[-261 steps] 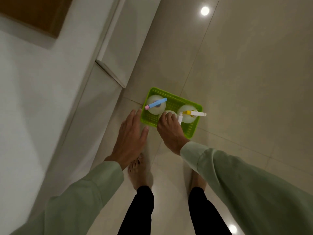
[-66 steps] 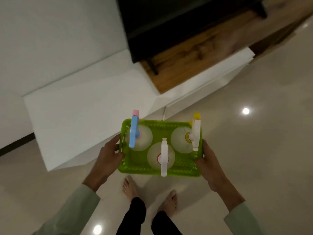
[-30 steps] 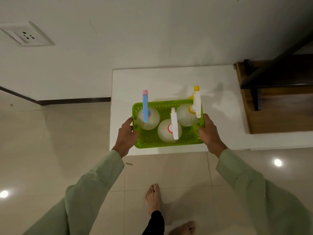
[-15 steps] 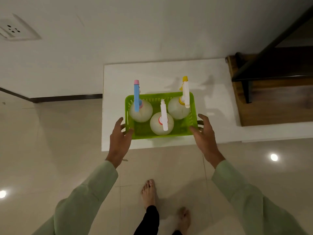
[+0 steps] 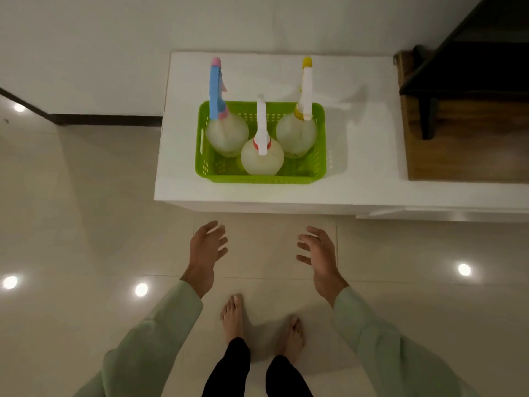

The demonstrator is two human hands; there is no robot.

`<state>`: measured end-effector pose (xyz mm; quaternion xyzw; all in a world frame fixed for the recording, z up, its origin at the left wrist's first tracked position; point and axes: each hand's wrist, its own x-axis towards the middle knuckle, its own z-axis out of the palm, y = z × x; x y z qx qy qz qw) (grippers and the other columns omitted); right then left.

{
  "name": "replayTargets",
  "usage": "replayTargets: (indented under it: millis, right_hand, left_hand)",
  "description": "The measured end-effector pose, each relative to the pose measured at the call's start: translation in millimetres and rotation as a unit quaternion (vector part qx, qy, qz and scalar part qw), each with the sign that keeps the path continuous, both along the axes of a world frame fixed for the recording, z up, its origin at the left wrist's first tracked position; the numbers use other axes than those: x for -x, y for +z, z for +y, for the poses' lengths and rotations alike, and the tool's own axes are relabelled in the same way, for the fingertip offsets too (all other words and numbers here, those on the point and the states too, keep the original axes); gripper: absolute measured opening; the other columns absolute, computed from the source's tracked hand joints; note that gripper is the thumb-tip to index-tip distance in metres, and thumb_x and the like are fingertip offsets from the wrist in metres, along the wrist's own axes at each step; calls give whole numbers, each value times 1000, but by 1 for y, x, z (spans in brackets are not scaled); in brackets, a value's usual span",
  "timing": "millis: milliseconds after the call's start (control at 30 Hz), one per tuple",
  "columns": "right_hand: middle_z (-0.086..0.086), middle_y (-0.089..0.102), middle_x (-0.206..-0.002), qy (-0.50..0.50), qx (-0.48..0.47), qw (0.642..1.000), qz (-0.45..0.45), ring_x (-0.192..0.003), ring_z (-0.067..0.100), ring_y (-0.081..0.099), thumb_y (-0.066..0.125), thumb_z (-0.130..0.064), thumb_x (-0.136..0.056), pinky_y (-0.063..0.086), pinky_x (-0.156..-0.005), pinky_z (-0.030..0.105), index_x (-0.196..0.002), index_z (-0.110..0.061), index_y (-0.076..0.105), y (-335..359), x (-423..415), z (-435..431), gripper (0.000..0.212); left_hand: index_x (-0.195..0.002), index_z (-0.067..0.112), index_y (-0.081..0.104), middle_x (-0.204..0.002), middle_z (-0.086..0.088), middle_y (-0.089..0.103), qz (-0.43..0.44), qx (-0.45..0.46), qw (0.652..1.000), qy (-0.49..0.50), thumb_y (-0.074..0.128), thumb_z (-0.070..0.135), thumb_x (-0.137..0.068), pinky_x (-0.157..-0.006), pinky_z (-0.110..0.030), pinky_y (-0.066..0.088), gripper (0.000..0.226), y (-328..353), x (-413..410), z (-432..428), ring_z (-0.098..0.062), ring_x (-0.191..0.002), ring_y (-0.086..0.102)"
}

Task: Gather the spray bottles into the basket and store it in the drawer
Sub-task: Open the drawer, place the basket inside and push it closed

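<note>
Your bare feet [image 5: 257,325] stand on the glossy tiled floor [image 5: 86,239], closest to you, with your pale green sleeves [image 5: 160,330] reaching forward on either side. Just beyond them, your left hand [image 5: 204,250] and right hand [image 5: 319,255] hang in the air over the floor, both with fingers loosely spread and palms turned toward each other, holding nothing. They are short of the white cabinet top [image 5: 357,167] and well apart from the green basket [image 5: 262,177].

The basket sits on that white surface, near its front edge. Three spray bottles stand upright inside it: one with a red collar and white nozzle [image 5: 262,156] at the front middle, one with a blue and pink head [image 5: 226,133] at the back left, and one with a yellow and white head [image 5: 296,133] at the back right. A wooden panel [image 5: 458,156] lies to the right, and a white wall [image 5: 143,38] rises behind.
</note>
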<state>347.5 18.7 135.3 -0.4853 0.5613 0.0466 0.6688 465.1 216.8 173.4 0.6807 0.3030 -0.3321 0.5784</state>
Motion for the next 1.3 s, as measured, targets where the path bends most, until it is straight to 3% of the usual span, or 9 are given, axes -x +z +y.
replayTargets:
  millis: [300, 433, 600, 767, 1033, 1100, 1167, 1233, 1300]
  right_hand:
    - [21, 52, -130, -255, -212, 940, -75, -114, 37, 53, 36, -25, -103, 46, -103, 56, -118, -10, 48, -135, -39, -17, 24]
    - [17, 37, -156, -338, -268, 894, -120, -144, 38, 38, 26, -54, -104, 30, -118, 58, -155, -14, 27, -201, -61, -24, 65]
    - [16, 43, -154, -369, -302, 859, -188, -139, 37, 44, 24, -80, -90, 28, -119, 61, -152, -12, 36, -253, -79, -33, 93]
    - [16, 52, -141, -364, -299, 848, -244, -135, 39, 49, 31, -83, -87, 34, -114, 65, -140, -13, 41, -270, -66, -27, 88]
    - [23, 52, -138, -325, -275, 890, -165, -134, 44, 49, 38, -65, -99, 37, -114, 61, -146, -17, 37, -235, -20, 4, 68]
    - [24, 54, -141, -218, -196, 953, -76, -128, 41, 56, 44, -43, -105, 47, -106, 58, -142, -13, 43, -204, 1, 25, 47]
    - [20, 69, -121, -89, 5, 996, -22, -108, 29, 67, 55, -18, -102, 56, -94, 54, -113, -16, 61, -168, 24, 46, 13]
    - [4, 72, -101, 52, 281, 955, -81, -94, 13, 67, 60, -10, -96, 56, -84, 40, -97, -23, 67, -128, 48, 61, 14]
    - [-1, 66, -108, 171, 491, 839, -160, -104, 13, 61, 58, -13, -96, 49, -92, 27, -109, -18, 68, -91, 66, 65, 17]
  left_hand:
    - [-131, 8, 46, -143, -18, 49, 118, 159, 966, 164, 47, 30, -102, -110, -51, 42, 36, -151, -20, -20, -36, -119, 53]
    - [-155, 14, 24, -155, -14, 38, 151, 185, 941, 238, 38, 47, -102, -115, -55, 36, 64, -219, -34, -34, -38, -139, 43]
    - [-157, 20, 19, -159, -11, 34, 144, 266, 906, 296, 28, 66, -95, -120, -59, 22, 79, -275, -54, -44, -35, -147, 33]
    - [-144, 14, 42, -143, -13, 52, 124, 332, 880, 315, 28, 68, -93, -118, -60, 26, 76, -294, -50, -35, -35, -135, 48]
    - [-152, 14, 31, -148, -16, 46, 163, 262, 914, 263, 30, 60, -99, -118, -57, 31, 70, -260, -10, -11, -40, -136, 45]
    - [-149, 13, 37, -145, -14, 49, 159, 182, 958, 153, 38, 49, -102, -113, -54, 38, 59, -230, 13, -3, -38, -133, 49]
    - [-135, 12, 53, -130, -6, 61, 76, 61, 995, 8, 51, 34, -100, -99, -42, 51, 41, -193, 38, 4, -31, -119, 61]
    - [-122, 18, 64, -110, 5, 70, -138, -78, 976, -146, 58, 24, -98, -80, -22, 54, 26, -152, 64, 19, -17, -102, 68]
    - [-118, 24, 64, -107, 14, 67, -359, -177, 879, -260, 55, 25, -98, -82, -16, 51, 22, -112, 80, 32, -5, -100, 65]
